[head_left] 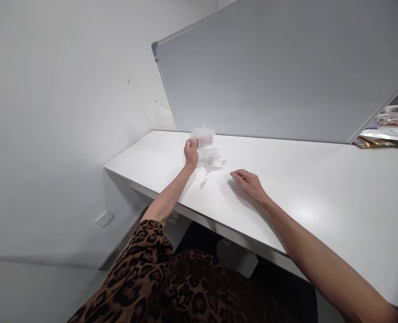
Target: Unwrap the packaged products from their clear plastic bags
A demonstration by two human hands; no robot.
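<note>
My left hand (191,154) is closed on the left edge of a clear plastic bag (204,137) with pinkish-red print or contents, raised slightly over the white table. Just below it lies a crumpled clear plastic packet (211,159) with small shiny contents that I cannot make out. Small thin scraps (203,183) lie on the tabletop in front of the packet. To the right of these, my right hand (249,183) is low over the table, its fingers pinched together. Whatever may be between its fingertips is too small to see.
The white table (320,188) runs along a large grey framed board (269,80) leaning behind it. Several shiny plastic packages (392,123) show past the board at the far right. A wall with a power socket (104,219) bounds the left side.
</note>
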